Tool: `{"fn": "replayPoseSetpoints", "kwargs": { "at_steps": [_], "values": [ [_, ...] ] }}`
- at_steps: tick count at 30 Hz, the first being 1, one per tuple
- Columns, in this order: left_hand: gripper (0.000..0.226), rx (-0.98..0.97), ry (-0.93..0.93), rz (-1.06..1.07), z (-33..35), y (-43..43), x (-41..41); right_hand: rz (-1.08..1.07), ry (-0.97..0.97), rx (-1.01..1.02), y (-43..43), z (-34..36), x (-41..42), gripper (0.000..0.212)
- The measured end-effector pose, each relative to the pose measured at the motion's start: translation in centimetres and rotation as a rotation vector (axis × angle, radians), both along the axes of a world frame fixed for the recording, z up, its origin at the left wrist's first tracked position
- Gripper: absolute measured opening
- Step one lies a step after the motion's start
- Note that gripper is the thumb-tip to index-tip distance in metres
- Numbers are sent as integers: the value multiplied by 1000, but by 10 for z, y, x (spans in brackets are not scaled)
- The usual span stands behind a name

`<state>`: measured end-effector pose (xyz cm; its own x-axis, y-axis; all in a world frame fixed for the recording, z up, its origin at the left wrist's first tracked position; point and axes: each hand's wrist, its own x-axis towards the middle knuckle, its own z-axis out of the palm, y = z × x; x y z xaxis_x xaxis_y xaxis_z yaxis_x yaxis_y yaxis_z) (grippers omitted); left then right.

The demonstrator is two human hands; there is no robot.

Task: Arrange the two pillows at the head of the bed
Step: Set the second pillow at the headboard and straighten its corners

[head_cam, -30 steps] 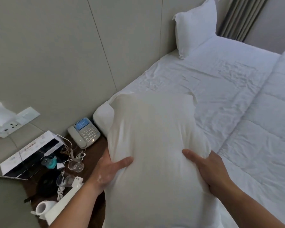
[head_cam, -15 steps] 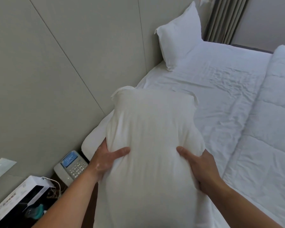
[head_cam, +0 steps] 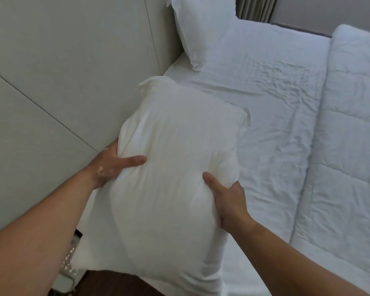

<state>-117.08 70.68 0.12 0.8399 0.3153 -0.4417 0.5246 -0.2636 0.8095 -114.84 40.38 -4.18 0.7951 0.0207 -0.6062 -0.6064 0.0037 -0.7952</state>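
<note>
Head view: a white pillow (head_cam: 175, 167) is held up off the bed, gripped at its two sides. The left hand (head_cam: 111, 163) is closed on the left edge, thumb pressed across the front; the right hand (head_cam: 226, 199) is closed on the right edge lower down, its fingers hidden behind the fabric. The pillow is tilted, its far corner close to the wall panel (head_cam: 62, 71) on the left. A second pillow (head_cam: 201, 28) is already propped upright against that wall at the far end of the bed.

The step in hand is judged to be the placing of the held pillow at the near end of the head of the bed. A lowering toward the wall is called for, with the bottom edge set on the sheet (head_cam: 254, 103) and the back leaned on the panel.

Open sheet lies between the two pillows. On the right, room is bounded by the folded duvet (head_cam: 350, 124); at the near left, the mattress edge drops off to a dark surface, so a placement too near could slide off.
</note>
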Motion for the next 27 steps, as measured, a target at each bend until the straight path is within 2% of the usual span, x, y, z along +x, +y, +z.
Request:
{"fn": "replayPoseSetpoints", "kwargs": {
  "at_steps": [5,10,12,15,18,21,24,25,27],
  "values": [
    [111,55,78,-157,-57,64,68,-54,65,-74,57,-50,30,33],
    [90,41,174,-241,-117,99,103,50,205,-146,95,-107,51,44],
    [104,83,197,-212,-147,111,99,130,230,-175,102,-122,53,51],
    [131,139,211,-125,-182,120,89,199,250,-176,105,-132,59,50],
    [138,182,214,-111,-198,121,89,295,311,-205,104,-130,71,59],
    [141,191,250,-111,-197,126,86,425,337,-357,95,-106,89,62],
    [147,103,283,-96,-198,139,69,561,127,-750,95,-72,111,96],
    [150,53,288,-82,-198,143,62,624,1,-844,102,-61,122,101],
    [153,-24,304,-53,-198,148,47,767,-249,-901,128,-44,147,96]
  ]
}}
